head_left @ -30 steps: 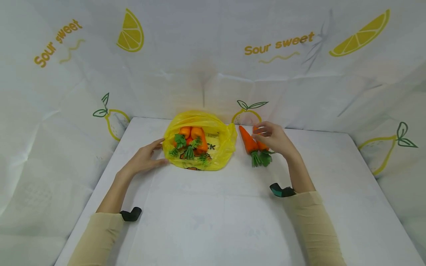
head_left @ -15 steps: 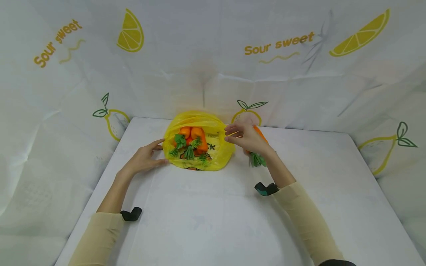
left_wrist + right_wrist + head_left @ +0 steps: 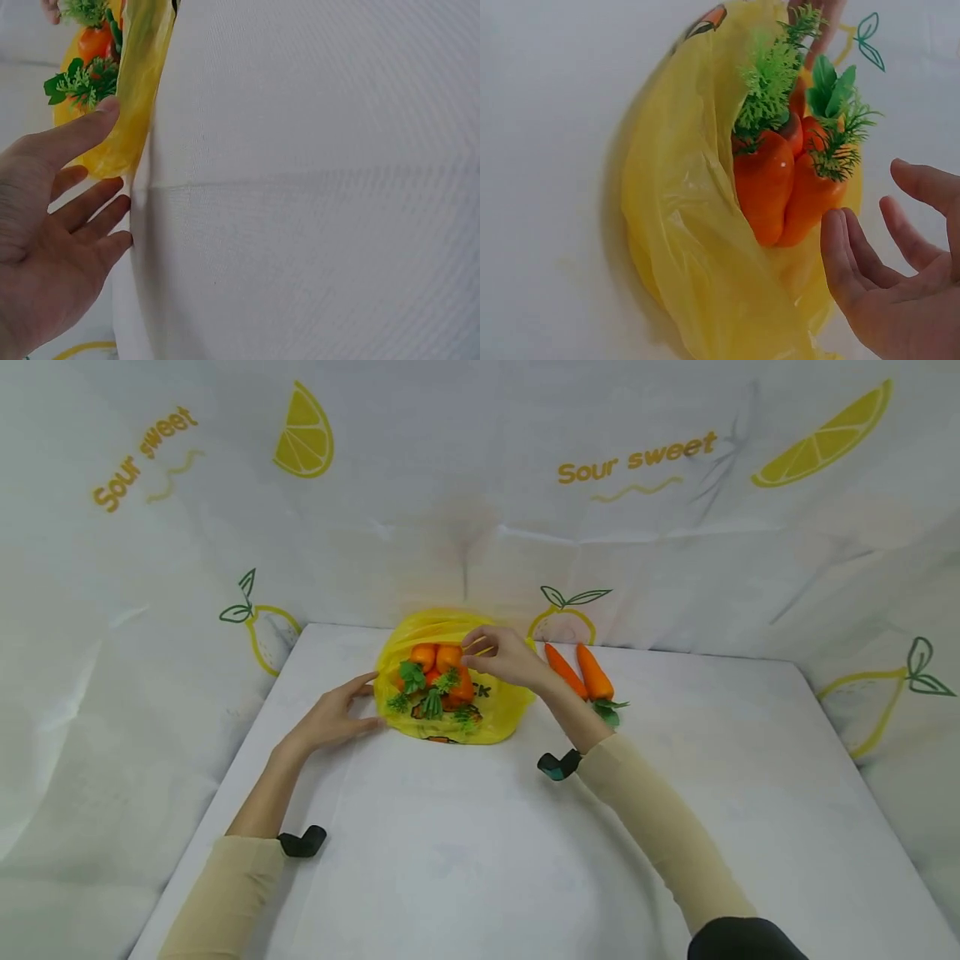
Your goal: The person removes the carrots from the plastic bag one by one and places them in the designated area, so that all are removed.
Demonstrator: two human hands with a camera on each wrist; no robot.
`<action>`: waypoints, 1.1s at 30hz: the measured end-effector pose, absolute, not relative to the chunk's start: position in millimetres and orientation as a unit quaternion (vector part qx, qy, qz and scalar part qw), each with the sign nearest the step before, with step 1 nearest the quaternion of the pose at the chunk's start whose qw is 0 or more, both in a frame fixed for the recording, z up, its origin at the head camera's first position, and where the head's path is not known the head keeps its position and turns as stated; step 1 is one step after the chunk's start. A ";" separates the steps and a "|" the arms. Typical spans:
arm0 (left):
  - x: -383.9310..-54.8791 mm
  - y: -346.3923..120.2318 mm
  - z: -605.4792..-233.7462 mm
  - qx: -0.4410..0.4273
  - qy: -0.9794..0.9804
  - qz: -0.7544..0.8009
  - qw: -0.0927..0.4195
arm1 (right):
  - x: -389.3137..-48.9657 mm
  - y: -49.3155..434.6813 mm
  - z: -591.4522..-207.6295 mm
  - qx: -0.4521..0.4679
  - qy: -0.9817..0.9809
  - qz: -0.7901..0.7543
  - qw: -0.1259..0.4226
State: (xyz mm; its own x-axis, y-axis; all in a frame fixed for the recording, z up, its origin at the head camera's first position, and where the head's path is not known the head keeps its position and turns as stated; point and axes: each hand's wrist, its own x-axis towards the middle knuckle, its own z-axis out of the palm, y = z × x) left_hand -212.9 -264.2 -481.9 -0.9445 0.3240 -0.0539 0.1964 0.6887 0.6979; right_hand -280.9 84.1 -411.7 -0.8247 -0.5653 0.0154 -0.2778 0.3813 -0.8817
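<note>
A yellow plastic bag (image 3: 498, 722) lies with its mouth open at the back of the table. Inside it, orange vegetables (image 3: 765, 187) with green leafy tops sit bunched together. My left hand (image 3: 333, 714) is at the bag's left side, thumb and fingers spread around its edge; in the left wrist view the thumb (image 3: 90, 131) overlaps the yellow plastic. Over the bag's right part hovers my right hand (image 3: 506, 656), fingers loosely bent and holding nothing. Its fingertips are close to the orange vegetables in the right wrist view.
Two carrots (image 3: 595, 675) with green tops lie on the white table (image 3: 450, 843) right of the bag, partly behind my right forearm. A white cloth (image 3: 420, 468) printed with lemons hangs behind the table.
My right hand has moved left from the carrots to over the bag, uncovering the two carrots. My left hand keeps its place at the bag. The head view has shifted slightly.
</note>
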 end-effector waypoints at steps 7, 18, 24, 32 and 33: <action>-216.1 -264.5 -482.7 0.143 0.866 0.466 0.112 | -286.7 65.7 -429.5 -0.224 0.838 -0.479 0.137; -219.5 -263.0 -485.5 0.117 0.839 0.514 0.133 | -292.0 50.1 -440.2 -0.196 0.866 -0.445 0.118; -219.5 -265.6 -486.3 0.110 0.833 0.522 0.146 | -294.3 44.0 -442.6 -0.222 0.875 -0.413 0.123; -220.1 -271.3 -487.7 0.105 0.835 0.519 0.153 | -292.0 41.3 -443.9 -0.218 0.871 -0.419 0.133; -220.1 -271.9 -487.8 0.105 0.835 0.518 0.152 | -291.8 41.1 -444.2 -0.218 0.870 -0.421 0.132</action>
State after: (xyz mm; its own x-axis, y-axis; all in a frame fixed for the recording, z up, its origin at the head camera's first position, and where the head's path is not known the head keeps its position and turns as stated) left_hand -220.1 -271.9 -487.8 -0.9316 0.3331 -0.1453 0.0177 0.4409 0.8974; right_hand -291.8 41.1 -444.2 -0.8702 -0.4904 -0.0471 -0.2672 0.5501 -0.7912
